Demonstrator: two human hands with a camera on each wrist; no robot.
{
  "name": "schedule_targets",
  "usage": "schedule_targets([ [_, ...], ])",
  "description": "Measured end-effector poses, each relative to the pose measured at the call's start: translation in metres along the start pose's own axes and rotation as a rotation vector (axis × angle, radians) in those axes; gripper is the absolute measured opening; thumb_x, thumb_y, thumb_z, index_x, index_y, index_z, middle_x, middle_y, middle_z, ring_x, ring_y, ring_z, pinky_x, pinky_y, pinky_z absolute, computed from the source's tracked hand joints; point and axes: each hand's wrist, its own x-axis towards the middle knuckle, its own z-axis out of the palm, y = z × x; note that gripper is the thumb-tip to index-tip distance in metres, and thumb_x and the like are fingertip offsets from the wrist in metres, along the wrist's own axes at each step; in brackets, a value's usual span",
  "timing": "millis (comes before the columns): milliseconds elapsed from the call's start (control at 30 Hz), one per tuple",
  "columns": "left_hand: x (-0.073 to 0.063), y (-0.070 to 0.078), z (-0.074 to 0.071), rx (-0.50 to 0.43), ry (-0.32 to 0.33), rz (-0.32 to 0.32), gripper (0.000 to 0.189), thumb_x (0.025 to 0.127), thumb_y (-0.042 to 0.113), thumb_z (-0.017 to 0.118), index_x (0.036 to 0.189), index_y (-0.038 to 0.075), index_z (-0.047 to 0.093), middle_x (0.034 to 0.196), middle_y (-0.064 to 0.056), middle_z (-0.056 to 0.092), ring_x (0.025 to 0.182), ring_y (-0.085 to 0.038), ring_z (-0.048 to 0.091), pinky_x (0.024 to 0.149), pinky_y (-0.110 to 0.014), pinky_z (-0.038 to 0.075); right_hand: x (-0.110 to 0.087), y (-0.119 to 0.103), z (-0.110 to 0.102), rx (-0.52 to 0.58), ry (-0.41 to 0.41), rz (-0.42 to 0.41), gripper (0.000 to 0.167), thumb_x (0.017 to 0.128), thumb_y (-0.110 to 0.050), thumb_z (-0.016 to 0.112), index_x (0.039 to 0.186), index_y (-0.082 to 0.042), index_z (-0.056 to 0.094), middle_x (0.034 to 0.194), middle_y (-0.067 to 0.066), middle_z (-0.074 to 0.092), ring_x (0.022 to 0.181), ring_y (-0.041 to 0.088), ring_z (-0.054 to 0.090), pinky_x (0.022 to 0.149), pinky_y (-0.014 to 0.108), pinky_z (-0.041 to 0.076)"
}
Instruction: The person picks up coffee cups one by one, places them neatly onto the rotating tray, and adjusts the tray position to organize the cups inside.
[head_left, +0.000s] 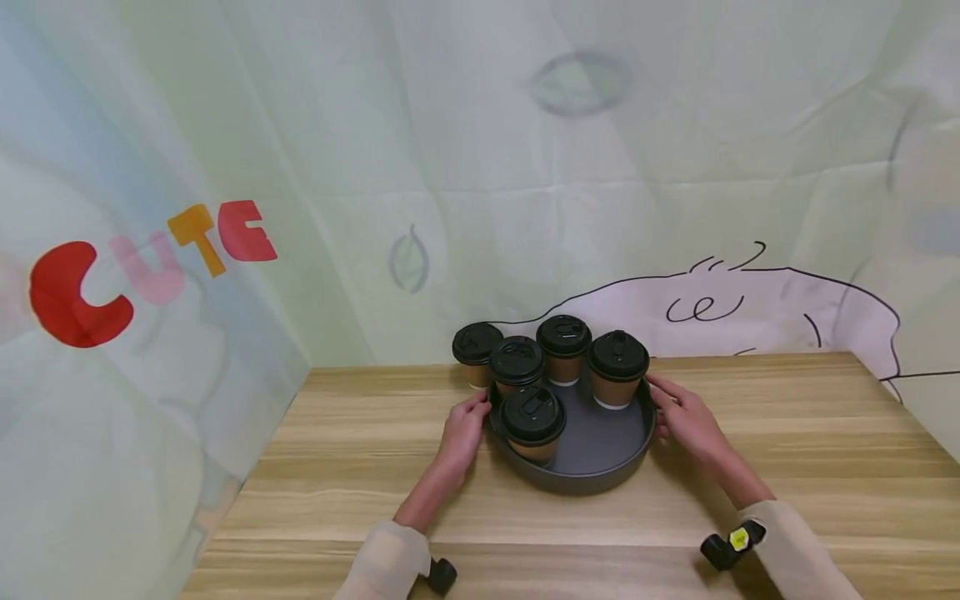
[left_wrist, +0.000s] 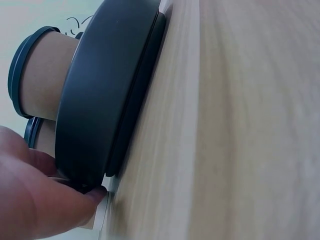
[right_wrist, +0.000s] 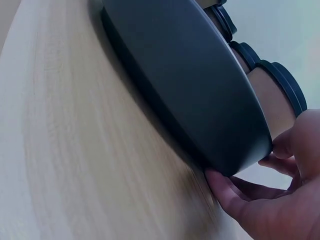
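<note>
Round dark tray [head_left: 600, 467] sits mid-table [head_left: 750, 517], directly btwn both hands. Left hand [head_left: 465, 429] grips its left rim, right hand [head_left: 686, 421] its right rim; fingers curled under the edge, thumbs up top. Four lidded cups [head_left: 532, 421] stand inside, a fifth cup [head_left: 476, 352] just outside, back-left.

The right hand [right_wrist: 270, 200] grips the edge of a dark round tray [right_wrist: 195, 85], one finger [right_wrist: 225, 192] curled under its rim where it meets the wooden table [right_wrist: 75, 150]. Above the rim stand brown cups [right_wrist: 272, 102] with dark lids [right_wrist: 287, 85].
</note>
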Motion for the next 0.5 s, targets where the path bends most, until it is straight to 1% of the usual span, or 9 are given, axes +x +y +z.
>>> schedule_targets([
  [133, 0.0001, -0.0006, 0.0002, -0.003, -0.012, -0.003, 0.048, 0.103, 0.013, 0.047, 0.148, -0.006, 0.052, 0.152, -0.021, 0.051, 0.141, -0.033, 0.043, 0.117, -0.048, 0.033, 0.0024, 0.0022, -0.0017, 0.001, -0.021, -0.008, 0.055, 0.114, -0.028, 0.038, 0.162, -0.002, 0.031, 0.155, 0.033, 0.039, 0.09, 0.017, 0.066, 0.075, 0.026, 0.056],
  [200, 0.0005, -0.001, 0.0001, 0.001, -0.014, -0.005, 0.049, 0.104, 0.013, 0.047, 0.148, -0.007, 0.051, 0.155, -0.022, 0.048, 0.147, -0.034, 0.037, 0.121, -0.05, 0.029, 0.0021, 0.0033, -0.0022, 0.021, -0.027, -0.016, 0.055, 0.114, -0.027, 0.039, 0.162, -0.001, 0.03, 0.155, 0.033, 0.038, 0.089, 0.015, 0.066, 0.075, 0.026, 0.056],
  [267, 0.0005, -0.0007, 0.0002, 0.001, -0.016, -0.011, 0.049, 0.104, 0.013, 0.046, 0.149, -0.007, 0.05, 0.156, -0.022, 0.046, 0.149, -0.035, 0.034, 0.122, -0.051, 0.027, 0.0008, 0.0038, -0.0018, 0.052, -0.031, -0.024, 0.055, 0.114, -0.026, 0.041, 0.162, 0.0, 0.03, 0.151, 0.033, 0.041, 0.086, 0.014, 0.065, 0.074, 0.027, 0.057],
  [367, 0.0007, -0.0001, 0.0004, 0.002, -0.013, -0.017, 0.049, 0.104, 0.013, 0.046, 0.149, -0.007, 0.049, 0.156, -0.022, 0.046, 0.149, -0.035, 0.034, 0.122, -0.05, 0.026, -0.0019, 0.0044, -0.0012, 0.069, -0.028, -0.029, 0.056, 0.114, -0.026, 0.043, 0.161, 0.0, 0.03, 0.146, 0.032, 0.046, 0.085, 0.013, 0.066, 0.073, 0.027, 0.057],
  [433, 0.0011, 0.0001, 0.0003, 0.007, -0.013, -0.011, 0.049, 0.104, 0.013, 0.046, 0.149, -0.008, 0.05, 0.156, -0.022, 0.046, 0.149, -0.036, 0.035, 0.122, -0.051, 0.027, -0.0038, 0.0047, -0.0009, 0.082, -0.033, -0.029, 0.057, 0.113, -0.026, 0.044, 0.162, 0.0, 0.03, 0.145, 0.033, 0.046, 0.086, 0.013, 0.067, 0.074, 0.027, 0.058],
  [500, 0.0011, 0.0004, 0.0001, 0.011, -0.013, -0.009, 0.049, 0.105, 0.013, 0.046, 0.148, -0.008, 0.05, 0.156, -0.023, 0.046, 0.149, -0.037, 0.033, 0.122, -0.051, 0.026, -0.0057, 0.0047, -0.0013, 0.096, -0.04, -0.028, 0.058, 0.113, -0.027, 0.044, 0.162, 0.0, 0.028, 0.148, 0.035, 0.044, 0.089, 0.014, 0.069, 0.077, 0.028, 0.059],
])
